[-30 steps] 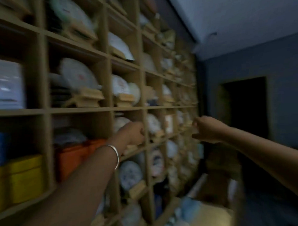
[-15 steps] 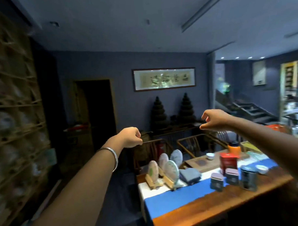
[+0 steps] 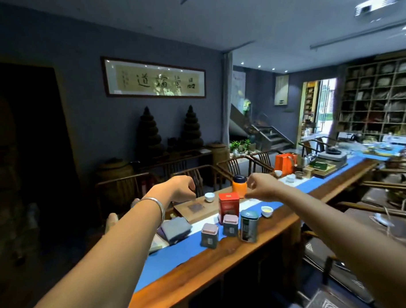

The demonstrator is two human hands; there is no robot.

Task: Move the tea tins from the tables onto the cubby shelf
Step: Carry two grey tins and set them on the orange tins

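Five tins stand at mid-frame on the long table (image 3: 235, 256): two small pink-lidded tins (image 3: 209, 235) (image 3: 230, 224) and a round green tin (image 3: 249, 226) on the blue runner (image 3: 175, 254), with a tall red tin (image 3: 228, 204) behind them and an orange jar (image 3: 240, 186) further back. Both hands hover above them, holding nothing: the left hand (image 3: 175, 188) and the right hand (image 3: 260, 186) each have loosely curled fingers.

The tins are probably thin metal, stiff, light and rather slick (lids may lift off), so a grip round the body looks safer than one by the lid. The small ones stand just beside each other, leaving little finger room between. A full teacup (image 3: 267, 211) sits near the green tin, to its right, and the table's near edge is close, with chairs (image 3: 372, 219) crowding the lower right.
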